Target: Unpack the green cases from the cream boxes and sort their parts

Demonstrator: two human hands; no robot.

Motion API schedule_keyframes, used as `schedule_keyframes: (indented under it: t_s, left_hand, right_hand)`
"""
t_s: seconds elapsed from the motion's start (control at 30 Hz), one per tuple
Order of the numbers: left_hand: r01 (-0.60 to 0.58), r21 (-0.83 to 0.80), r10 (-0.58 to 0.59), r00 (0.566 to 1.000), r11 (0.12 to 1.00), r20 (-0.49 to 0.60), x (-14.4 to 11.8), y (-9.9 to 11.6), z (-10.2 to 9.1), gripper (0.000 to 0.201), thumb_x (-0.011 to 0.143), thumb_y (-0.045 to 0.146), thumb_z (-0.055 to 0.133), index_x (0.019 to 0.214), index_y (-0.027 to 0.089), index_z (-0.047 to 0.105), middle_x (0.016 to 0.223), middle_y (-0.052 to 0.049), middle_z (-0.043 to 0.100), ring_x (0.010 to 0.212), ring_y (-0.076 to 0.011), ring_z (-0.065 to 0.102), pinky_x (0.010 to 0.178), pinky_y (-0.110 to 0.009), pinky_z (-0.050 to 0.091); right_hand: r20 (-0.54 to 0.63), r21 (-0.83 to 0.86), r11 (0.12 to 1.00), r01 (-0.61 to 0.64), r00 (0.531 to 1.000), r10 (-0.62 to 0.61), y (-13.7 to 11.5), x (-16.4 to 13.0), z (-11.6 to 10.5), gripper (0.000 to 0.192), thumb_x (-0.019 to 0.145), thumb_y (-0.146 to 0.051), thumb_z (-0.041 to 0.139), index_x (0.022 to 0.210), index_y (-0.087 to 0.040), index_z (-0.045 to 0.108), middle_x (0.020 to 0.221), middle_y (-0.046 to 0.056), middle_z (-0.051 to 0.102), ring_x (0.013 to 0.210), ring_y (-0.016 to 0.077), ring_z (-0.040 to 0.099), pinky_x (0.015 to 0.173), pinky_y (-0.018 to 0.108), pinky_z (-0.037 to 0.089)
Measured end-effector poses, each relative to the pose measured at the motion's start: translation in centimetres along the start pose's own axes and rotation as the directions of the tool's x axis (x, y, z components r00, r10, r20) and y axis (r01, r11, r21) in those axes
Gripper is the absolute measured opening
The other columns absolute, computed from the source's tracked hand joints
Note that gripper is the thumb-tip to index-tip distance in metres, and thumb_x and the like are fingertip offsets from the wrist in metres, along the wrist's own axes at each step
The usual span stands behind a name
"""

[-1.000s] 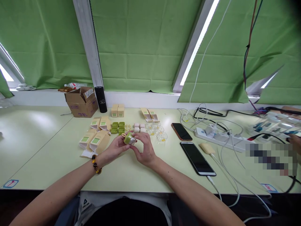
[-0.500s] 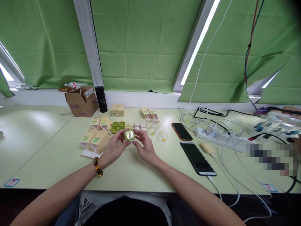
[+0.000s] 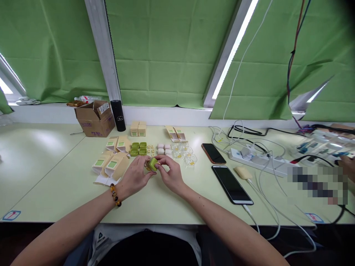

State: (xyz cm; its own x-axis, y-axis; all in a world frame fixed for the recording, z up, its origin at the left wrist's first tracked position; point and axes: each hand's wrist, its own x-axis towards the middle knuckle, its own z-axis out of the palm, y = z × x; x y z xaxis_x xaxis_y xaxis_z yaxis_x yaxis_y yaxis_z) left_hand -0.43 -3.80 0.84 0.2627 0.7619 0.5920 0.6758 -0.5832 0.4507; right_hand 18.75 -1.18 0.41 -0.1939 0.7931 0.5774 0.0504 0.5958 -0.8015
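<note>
Green rounded-square container (image 3: 153, 164), grasped above the table (image 3: 166, 207) by fingers of our left hand (image 3: 135, 173) and right hand (image 3: 171, 177), faces us green side first; its long axis we cannot tell. Green cups (image 3: 142, 154) sit beyond.

I sit at a pale, faintly glossy table (image 3: 61, 188), with a thin seam slanting across its left part and patches of light shining on its top. Facing me, a low white wall (image 3: 191, 116) runs behind the table. Above it, creased green curtains (image 3: 163, 48) cover the windows between leaning grey-white posts (image 3: 101, 48). Bright daylight (image 3: 235, 48) slips through narrow gaps. Below the table's near edge, I see mostly darkness.
</note>
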Motion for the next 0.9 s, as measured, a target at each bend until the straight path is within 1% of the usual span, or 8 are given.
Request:
schedule_keyframes:
  t_s: [0.1,0.23,0.33,0.47,0.6,0.67,0.77,0.9]
  left_hand:
    - [0.033,0.016,-0.034,0.999,0.999,0.016,0.2,0.4,-0.2,0.040,0.090,0.034,0.079,0.119,0.021,0.054,0.113,-0.009,0.066,0.108,-0.0289,0.065,0.093,-0.046,0.055]
    - [0.101,0.025,-0.101,0.995,0.995,0.026,0.3,0.4,-0.2,0.040,0.087,0.035,0.081,0.113,0.021,0.055,0.110,-0.009,0.065,0.106,-0.0297,0.065,0.091,-0.046,0.055]
    - [0.134,0.016,-0.135,0.990,0.991,0.029,0.4,-0.1,-0.2,0.041,0.087,0.033,0.079,0.117,0.021,0.055,0.113,-0.009,0.066,0.108,-0.0300,0.065,0.093,-0.046,0.055]
    - [0.144,-0.040,-0.144,0.990,0.989,0.004,0.6,-0.4,-0.4,0.051,0.089,0.027,0.074,0.134,0.022,0.052,0.128,-0.011,0.066,0.117,-0.0298,0.063,0.102,-0.048,0.054]
    - [0.188,-0.090,-0.192,0.981,0.978,-0.041,0.9,-0.4,-0.8,0.049,0.090,0.026,0.073,0.136,0.023,0.056,0.132,-0.010,0.066,0.116,-0.0273,0.065,0.104,-0.046,0.054]
    - [0.213,-0.132,-0.224,0.972,0.968,-0.073,1.0,-0.5,-0.9,0.049,0.089,0.026,0.073,0.136,0.024,0.058,0.134,-0.010,0.066,0.116,-0.0268,0.065,0.105,-0.047,0.054]
    - [0.227,-0.241,-0.262,0.958,0.944,-0.121,1.1,-0.5,-0.9,0.052,0.089,0.027,0.074,0.139,0.026,0.058,0.138,-0.009,0.065,0.117,-0.0257,0.066,0.107,-0.047,0.054]
    - [0.170,-0.369,-0.252,0.950,0.914,-0.185,1.2,-0.3,-0.8,0.055,0.089,0.027,0.074,0.141,0.027,0.056,0.142,-0.009,0.064,0.114,-0.0226,0.068,0.109,-0.046,0.055]
  right_hand:
    - [-0.005,0.068,0.995,-0.079,0.997,0.080,0.3,0.0,0.0,0.016,0.097,-0.037,0.069,0.086,-0.026,0.065,0.115,0.009,0.077,0.104,0.0261,0.074,0.095,0.045,0.060]
    - [-0.023,0.163,0.973,-0.162,0.986,0.168,0.9,0.2,-0.1,0.023,0.095,-0.046,0.071,0.087,-0.026,0.062,0.113,0.008,0.078,0.105,0.0257,0.074,0.098,0.046,0.059]
    - [-0.050,0.264,0.938,-0.225,0.968,0.246,1.2,0.8,-0.5,0.034,0.089,-0.056,0.077,0.086,-0.027,0.060,0.108,0.007,0.078,0.100,0.0249,0.074,0.098,0.046,0.059]
    - [-0.012,0.388,0.858,-0.336,0.929,0.370,1.6,1.5,-1.1,0.046,0.078,-0.064,0.084,0.081,-0.026,0.058,0.087,0.004,0.076,0.085,0.0239,0.072,0.087,0.045,0.063]
    - [0.018,0.459,0.792,-0.402,0.896,0.444,1.8,1.8,-1.6,0.049,0.073,-0.064,0.088,0.081,-0.024,0.061,0.077,0.000,0.070,0.075,0.0196,0.069,0.078,0.041,0.065]
    - [0.016,0.462,0.780,-0.421,0.884,0.467,1.9,1.9,-1.9,0.049,0.070,-0.063,0.090,0.081,-0.023,0.062,0.080,0.000,0.070,0.075,0.0181,0.068,0.076,0.039,0.065]
    - [0.032,0.397,0.793,-0.463,0.870,0.492,2.2,2.2,-2.5,0.049,0.067,-0.062,0.092,0.079,-0.022,0.065,0.081,0.000,0.070,0.077,0.0180,0.067,0.075,0.038,0.064]
    - [0.049,0.330,0.792,-0.514,0.847,0.529,2.8,2.3,-2.8,0.049,0.062,-0.060,0.094,0.075,-0.021,0.067,0.073,0.000,0.067,0.071,0.0179,0.064,0.069,0.038,0.063]
